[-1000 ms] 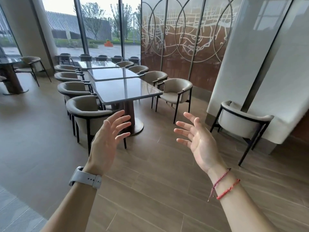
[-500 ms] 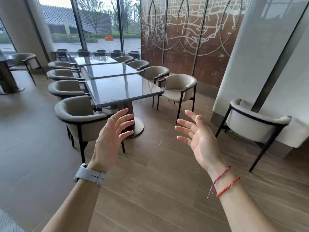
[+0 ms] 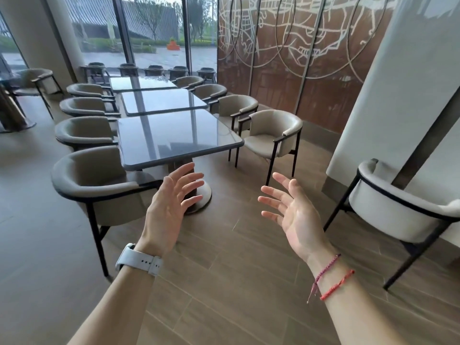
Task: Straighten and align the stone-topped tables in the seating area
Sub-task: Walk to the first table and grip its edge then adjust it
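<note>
Tables (image 3: 174, 138) stand end to end in a row ahead of me, chairs (image 3: 94, 180) along both sides. I hold my left hand (image 3: 169, 207) and right hand (image 3: 296, 215) up short of the nearest one, fingers spread, palms facing, gripping nothing

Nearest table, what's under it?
A dark pedestal on a round base. The left hand covers part of both; the rest underneath is hidden by the tabletop.

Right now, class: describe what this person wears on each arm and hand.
Left hand: bare, with a pale grey watch strap with punched holes at the wrist. Right hand: bare, with two thin braided bracelets at the wrist, one purple-pink, one red, a loose end dangling. No sleeves or gloves show.
</note>
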`<state>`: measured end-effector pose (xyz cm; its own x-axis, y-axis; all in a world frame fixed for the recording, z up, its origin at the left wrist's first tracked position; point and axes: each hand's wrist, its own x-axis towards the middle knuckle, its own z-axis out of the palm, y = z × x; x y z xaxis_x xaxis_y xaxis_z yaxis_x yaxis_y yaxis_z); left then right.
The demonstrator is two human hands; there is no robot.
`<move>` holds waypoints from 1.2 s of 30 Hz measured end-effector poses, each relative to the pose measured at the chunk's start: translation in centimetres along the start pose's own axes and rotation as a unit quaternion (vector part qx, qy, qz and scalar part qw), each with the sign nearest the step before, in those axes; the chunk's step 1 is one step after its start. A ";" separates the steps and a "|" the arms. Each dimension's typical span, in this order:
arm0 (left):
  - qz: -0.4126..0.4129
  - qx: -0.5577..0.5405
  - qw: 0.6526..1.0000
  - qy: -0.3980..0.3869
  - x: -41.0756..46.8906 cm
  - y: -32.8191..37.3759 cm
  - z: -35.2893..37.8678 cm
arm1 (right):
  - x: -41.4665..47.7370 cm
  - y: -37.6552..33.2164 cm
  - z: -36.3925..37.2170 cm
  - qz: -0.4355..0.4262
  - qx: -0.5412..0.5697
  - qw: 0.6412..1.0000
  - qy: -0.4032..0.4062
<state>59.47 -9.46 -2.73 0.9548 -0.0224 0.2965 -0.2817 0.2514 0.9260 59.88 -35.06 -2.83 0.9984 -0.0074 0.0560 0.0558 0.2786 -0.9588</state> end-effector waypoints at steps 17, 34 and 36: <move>-0.025 -0.011 1.000 0.015 23.9 -10.3 -5.9 | 25.4 4.4 1.4 0.029 -0.023 0.999 0.024; -0.068 -0.001 0.997 0.042 44.6 -20.1 -7.5 | 51.0 7.8 -1.2 0.059 -0.002 0.998 0.002; -0.070 0.001 0.996 0.053 47.0 -21.7 -6.5 | 54.3 8.0 -2.7 0.068 -0.002 0.998 -0.009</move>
<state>111.09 -9.63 -10.40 0.9895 0.0453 0.1376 -0.1446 0.2507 0.9572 114.51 -35.77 -8.23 0.9965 0.0476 -0.0688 -0.0792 0.2729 -0.9588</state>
